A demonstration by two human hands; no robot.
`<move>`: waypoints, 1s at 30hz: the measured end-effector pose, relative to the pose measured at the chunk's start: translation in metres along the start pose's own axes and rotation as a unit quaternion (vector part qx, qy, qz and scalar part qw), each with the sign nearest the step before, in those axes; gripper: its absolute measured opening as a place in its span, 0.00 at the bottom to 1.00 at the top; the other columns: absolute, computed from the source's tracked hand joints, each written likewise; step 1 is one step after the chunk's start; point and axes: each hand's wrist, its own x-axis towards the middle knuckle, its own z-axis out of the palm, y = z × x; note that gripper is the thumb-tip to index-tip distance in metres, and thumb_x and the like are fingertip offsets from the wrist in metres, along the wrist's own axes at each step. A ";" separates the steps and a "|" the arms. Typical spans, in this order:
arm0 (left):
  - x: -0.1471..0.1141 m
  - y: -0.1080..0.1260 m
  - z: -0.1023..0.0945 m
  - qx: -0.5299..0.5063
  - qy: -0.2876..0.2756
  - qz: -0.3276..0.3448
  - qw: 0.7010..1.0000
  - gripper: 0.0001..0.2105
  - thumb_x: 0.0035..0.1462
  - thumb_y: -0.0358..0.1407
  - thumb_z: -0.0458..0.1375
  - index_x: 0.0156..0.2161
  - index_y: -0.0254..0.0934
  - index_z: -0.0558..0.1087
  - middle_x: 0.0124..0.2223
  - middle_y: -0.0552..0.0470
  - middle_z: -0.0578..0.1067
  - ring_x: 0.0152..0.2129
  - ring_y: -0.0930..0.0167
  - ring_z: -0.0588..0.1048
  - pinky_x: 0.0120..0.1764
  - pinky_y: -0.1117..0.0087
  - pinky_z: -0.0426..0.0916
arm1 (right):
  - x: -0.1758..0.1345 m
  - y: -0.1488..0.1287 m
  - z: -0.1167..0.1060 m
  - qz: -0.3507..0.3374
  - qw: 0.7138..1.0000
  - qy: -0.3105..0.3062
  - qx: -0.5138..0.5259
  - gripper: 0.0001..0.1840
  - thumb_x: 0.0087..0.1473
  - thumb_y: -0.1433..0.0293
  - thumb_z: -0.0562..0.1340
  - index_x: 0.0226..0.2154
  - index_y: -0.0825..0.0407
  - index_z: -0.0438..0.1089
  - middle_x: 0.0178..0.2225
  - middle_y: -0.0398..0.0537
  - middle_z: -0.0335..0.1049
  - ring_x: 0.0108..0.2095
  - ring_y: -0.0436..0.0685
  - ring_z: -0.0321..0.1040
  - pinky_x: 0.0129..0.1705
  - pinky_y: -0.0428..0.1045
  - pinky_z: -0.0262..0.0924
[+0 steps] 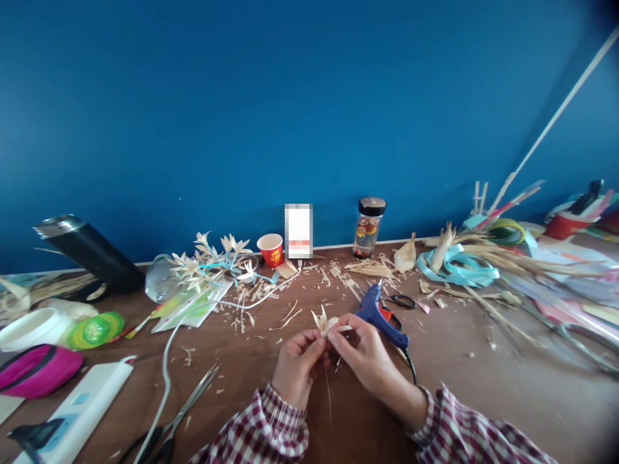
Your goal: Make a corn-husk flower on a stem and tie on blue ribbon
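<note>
Between my two hands is a small pale flower (pixel 321 320) made of dry husk-like petals, with a thin thread or stem hanging below it. My left hand (pixel 298 361) pinches its base between thumb and fingers. My right hand (pixel 366 353) pinches a pale petal (pixel 342 328) at the flower's right side. Just behind my right hand lies a blue glue gun (pixel 374 309), its nozzle pointing away. A pair of black-handled scissors (pixel 402 301) lies beside the gun, partly hidden by it.
Finished-looking pale flowers (pixel 232 248) lie at the back left near a red paper cup (pixel 271 250). A glass jar (pixel 369 225) stands by the wall. Open scissors (pixel 193 393), a white cable (pixel 167 361) and a power strip (pixel 91 406) lie left; blue ribbon (pixel 459 274) lies right.
</note>
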 end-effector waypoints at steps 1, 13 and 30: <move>0.000 0.000 0.000 0.000 0.000 0.001 1.000 0.11 0.37 0.33 0.67 0.29 0.31 0.72 0.23 0.54 0.74 0.18 0.80 0.70 0.24 0.79 0.67 | 0.000 0.000 0.000 -0.003 1.000 0.002 -0.016 0.08 0.52 0.65 0.57 0.28 0.53 0.64 0.23 0.42 0.66 0.24 0.49 0.63 0.26 0.44 0.59; 0.003 -0.003 -0.003 0.065 0.028 0.045 0.996 0.13 0.38 0.37 0.66 0.28 0.32 0.70 0.20 0.56 0.72 0.12 0.84 0.61 0.13 0.83 0.50 | 0.002 -0.024 -0.018 -0.193 0.945 0.007 -0.263 0.05 0.47 0.76 0.59 0.26 0.51 0.68 0.47 0.52 0.58 0.47 0.59 0.59 0.47 0.53 0.58; -0.001 -0.005 0.001 0.149 0.025 0.020 0.988 0.14 0.38 0.39 0.65 0.29 0.32 0.70 0.19 0.58 0.70 0.15 0.80 0.67 0.15 0.83 0.59 | 0.005 -0.019 -0.019 -0.213 0.925 -0.034 -0.311 0.07 0.47 0.79 0.55 0.27 0.52 0.65 0.48 0.55 0.65 0.51 0.57 0.60 0.47 0.51 0.60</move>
